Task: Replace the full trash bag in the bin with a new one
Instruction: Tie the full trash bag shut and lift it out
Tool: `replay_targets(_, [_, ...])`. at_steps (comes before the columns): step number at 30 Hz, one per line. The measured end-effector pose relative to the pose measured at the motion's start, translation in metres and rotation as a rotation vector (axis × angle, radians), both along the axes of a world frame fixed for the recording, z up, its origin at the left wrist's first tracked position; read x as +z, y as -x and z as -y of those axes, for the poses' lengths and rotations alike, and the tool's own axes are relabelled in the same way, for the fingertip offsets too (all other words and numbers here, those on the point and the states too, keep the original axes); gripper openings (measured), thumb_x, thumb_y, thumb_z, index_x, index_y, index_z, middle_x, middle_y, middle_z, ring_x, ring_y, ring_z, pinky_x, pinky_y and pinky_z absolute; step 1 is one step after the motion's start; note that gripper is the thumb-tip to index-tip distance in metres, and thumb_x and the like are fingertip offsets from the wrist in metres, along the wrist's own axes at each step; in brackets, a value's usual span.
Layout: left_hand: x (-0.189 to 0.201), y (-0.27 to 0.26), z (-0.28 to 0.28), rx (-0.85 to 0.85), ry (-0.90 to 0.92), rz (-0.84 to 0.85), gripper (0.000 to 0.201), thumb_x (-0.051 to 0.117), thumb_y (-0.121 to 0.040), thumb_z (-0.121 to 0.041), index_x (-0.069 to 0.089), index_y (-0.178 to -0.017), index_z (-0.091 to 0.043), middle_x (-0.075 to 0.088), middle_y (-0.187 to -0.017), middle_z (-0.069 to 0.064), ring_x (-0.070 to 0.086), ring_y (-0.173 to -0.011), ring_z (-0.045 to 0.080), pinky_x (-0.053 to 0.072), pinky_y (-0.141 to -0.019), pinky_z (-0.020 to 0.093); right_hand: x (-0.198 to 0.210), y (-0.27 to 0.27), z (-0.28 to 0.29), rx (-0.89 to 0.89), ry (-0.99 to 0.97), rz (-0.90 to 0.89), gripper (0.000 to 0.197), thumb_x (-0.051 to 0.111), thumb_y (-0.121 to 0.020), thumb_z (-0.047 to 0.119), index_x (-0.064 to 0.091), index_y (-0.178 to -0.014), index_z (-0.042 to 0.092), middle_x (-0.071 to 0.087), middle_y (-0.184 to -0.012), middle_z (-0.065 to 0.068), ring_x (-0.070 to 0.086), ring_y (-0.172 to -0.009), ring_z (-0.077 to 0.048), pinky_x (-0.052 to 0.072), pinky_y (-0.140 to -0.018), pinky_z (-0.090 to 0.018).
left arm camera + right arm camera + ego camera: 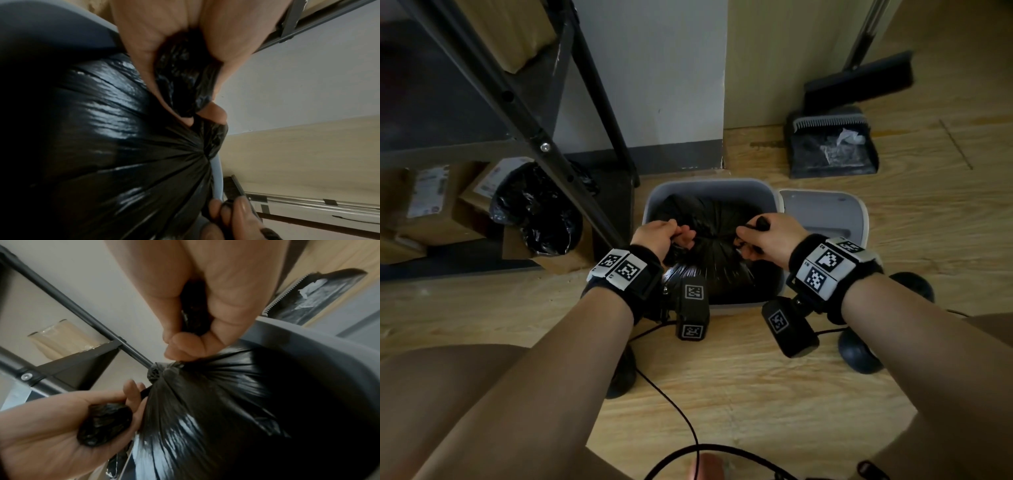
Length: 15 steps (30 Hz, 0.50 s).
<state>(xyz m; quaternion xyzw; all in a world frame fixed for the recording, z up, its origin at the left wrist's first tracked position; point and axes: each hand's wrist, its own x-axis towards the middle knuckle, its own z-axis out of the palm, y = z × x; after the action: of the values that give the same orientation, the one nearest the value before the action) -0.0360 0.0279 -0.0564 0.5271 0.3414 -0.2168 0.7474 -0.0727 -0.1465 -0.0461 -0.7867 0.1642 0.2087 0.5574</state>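
Note:
A full black trash bag (714, 219) sits inside the grey bin (654, 198) on the wooden floor. Its top is gathered into a twisted knot (156, 372) at the middle. My left hand (674, 236) grips one bunched end of the bag (180, 78) left of the knot. My right hand (751, 236) grips the other bunched end (195, 316) to the right. The two ends are pulled apart over the bin. In the left wrist view the stretched bag (98, 129) fills the frame, with right-hand fingertips (230, 209) at the bottom.
The bin's grey lid (825, 216) lies open to the right. A black metal shelf frame (571, 144) stands close on the left, with cardboard boxes (431, 205) and another black bag (541, 212) under it. A dustpan and broom (832, 144) rest by the wall. A cable (671, 404) runs across the floor.

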Motion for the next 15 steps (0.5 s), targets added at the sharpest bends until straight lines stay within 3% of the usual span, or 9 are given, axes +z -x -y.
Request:
replay_targets(4, [0.007,0.001,0.005,-0.077,-0.022,0.046,0.026,0.044,-0.098,-0.011,0.051,-0.073,-0.006,0.059,-0.075,0.007,0.064,-0.057,0.011,0.053,-0.071,0.030,0.003,-0.001,0.000,-0.030,0.022,0.027,0.018,0.059,-0.090,0.019,0.062,-0.074,0.010,0.065,-0.067,-0.008,0.063,-0.067,-0.023,0.055,-0.083,-0.038])
replay_targets(6, [0.013,0.000,0.006,-0.148,-0.062,0.095,0.025,0.045,-0.097,-0.012,0.052,-0.073,-0.009,0.061,-0.075,0.004,0.066,-0.050,0.007,0.052,-0.072,0.028,0.007,-0.001,-0.004,-0.030,0.039,0.032,0.014,0.068,-0.083,0.019,0.060,-0.091,0.011,0.066,-0.076,-0.006,0.066,-0.072,-0.023,0.058,-0.082,-0.038])
replay_targets(8, [0.019,0.000,0.007,-0.259,-0.156,0.167,0.023,0.048,-0.096,-0.013,0.056,-0.074,-0.013,0.062,-0.076,0.001,0.064,-0.061,0.007,0.050,-0.071,0.024,0.008,0.000,-0.008,0.005,0.134,0.079,0.044,0.076,-0.075,0.020,0.052,-0.110,0.011,0.066,-0.095,-0.006,0.067,-0.085,-0.025,0.056,-0.085,-0.038])
replay_targets(10, [0.026,0.001,0.008,-0.413,-0.301,0.255,0.022,0.053,-0.094,-0.016,0.061,-0.074,-0.018,0.064,-0.079,-0.001,0.061,-0.074,0.010,0.048,-0.074,0.024,0.011,0.003,-0.014,0.113,0.309,0.169,0.063,0.078,-0.071,0.023,0.047,-0.126,0.013,0.063,-0.117,-0.007,0.061,-0.109,-0.024,0.046,-0.094,-0.029])
replay_targets(12, [0.032,0.003,0.008,-0.578,-0.434,0.344,0.019,0.058,-0.090,-0.025,0.069,-0.075,-0.024,0.070,-0.088,0.001,0.064,-0.089,0.016,0.050,-0.086,0.029,0.013,0.006,-0.021,0.213,0.419,0.180,0.067,0.076,-0.074,0.025,0.045,-0.133,0.016,0.060,-0.128,-0.005,0.055,-0.120,-0.021,0.040,-0.097,-0.026])
replay_targets(15, [0.042,0.010,0.011,-0.671,-0.497,0.386,0.025,0.059,-0.087,-0.035,0.072,-0.102,-0.019,0.070,-0.105,0.007,0.064,-0.102,0.022,0.049,-0.099,0.038,0.011,0.004,-0.032,0.326,0.580,0.122,0.051,0.068,-0.081,0.033,0.052,-0.126,0.015,0.063,-0.122,-0.005,0.058,-0.114,-0.023,0.044,-0.093,-0.030])
